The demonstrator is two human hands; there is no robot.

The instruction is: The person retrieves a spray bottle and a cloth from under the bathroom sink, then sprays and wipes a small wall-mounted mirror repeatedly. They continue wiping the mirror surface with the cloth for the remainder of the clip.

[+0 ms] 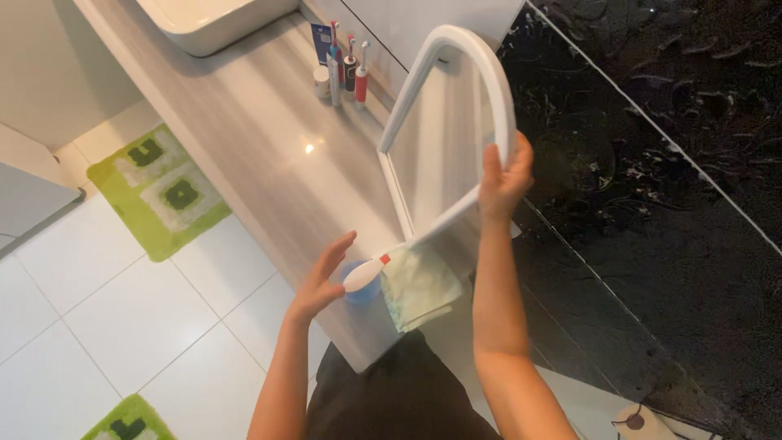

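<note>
A long grey countertop [269,155] carries a white-framed arched mirror [456,122], tilted, its rim gripped by the right hand [503,183]. A pale green cloth [419,285] lies below it. The left hand [322,281], fingers spread, touches a spray bottle [364,277].

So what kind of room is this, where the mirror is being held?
Most likely a home bathroom: a white basin sits on the counter, electric toothbrushes stand by the wall, and green bath mats lie on the white tiled floor.
</note>
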